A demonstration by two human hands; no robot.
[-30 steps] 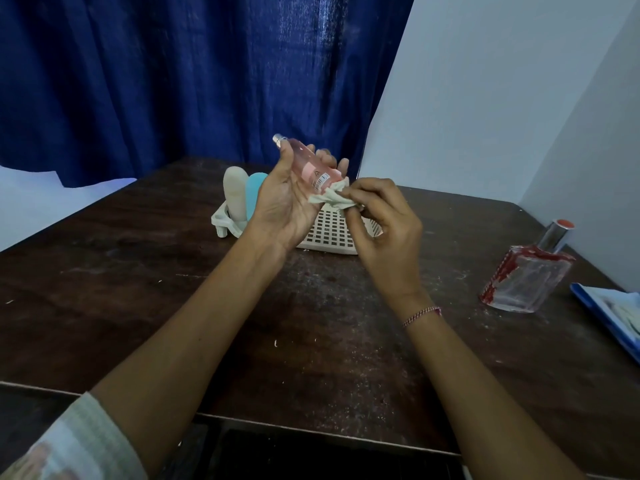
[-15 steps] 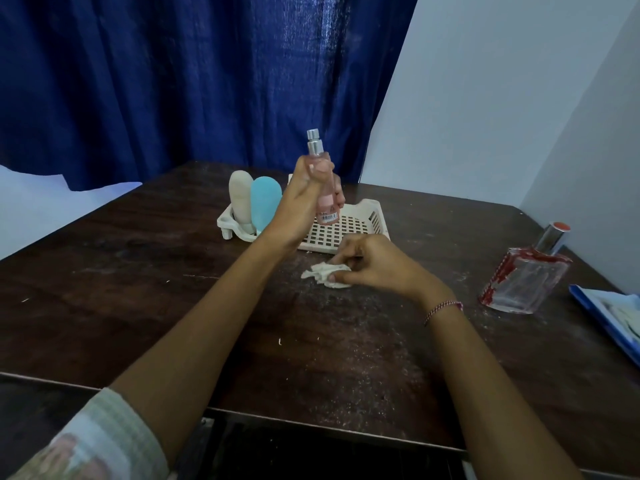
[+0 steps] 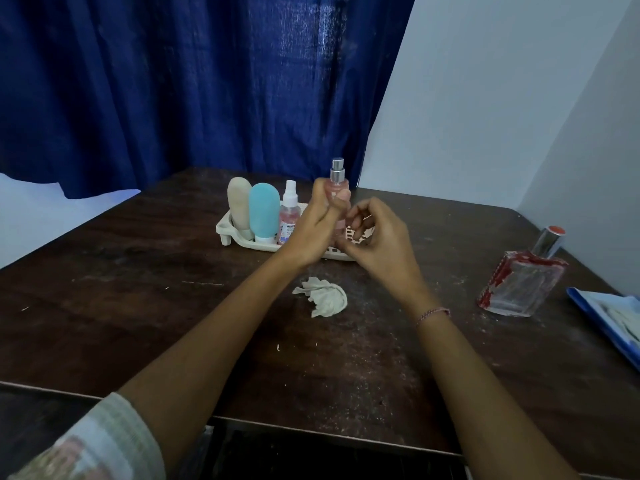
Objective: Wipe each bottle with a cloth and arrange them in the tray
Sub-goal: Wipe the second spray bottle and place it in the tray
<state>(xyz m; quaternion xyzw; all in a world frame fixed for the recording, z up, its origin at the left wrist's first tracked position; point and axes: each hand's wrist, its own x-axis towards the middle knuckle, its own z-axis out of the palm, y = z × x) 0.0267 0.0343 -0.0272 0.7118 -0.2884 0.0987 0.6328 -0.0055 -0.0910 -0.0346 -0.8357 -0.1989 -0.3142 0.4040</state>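
Grips the slim pink spray bottle with silver nozzle (image 3: 337, 177) upright in the left hand (image 3: 311, 233), over the white perforated plastic tray (image 3: 223, 227) that carries a small pink spray bottle (image 3: 289, 216), blue tube (image 3: 264, 209) and beige tube (image 3: 239, 206) at its left end. Curls the right hand (image 3: 377, 240) just beside the held bottle's base; cannot tell whether touching. Has the crumpled white cloth (image 3: 325, 296) on the dark wooden tabletop (image 3: 138, 289), nearer the body than both hands, touched by neither.

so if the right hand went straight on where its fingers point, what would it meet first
Most likely the pink spray bottle that the left hand grips over the tray; depth is unclear.
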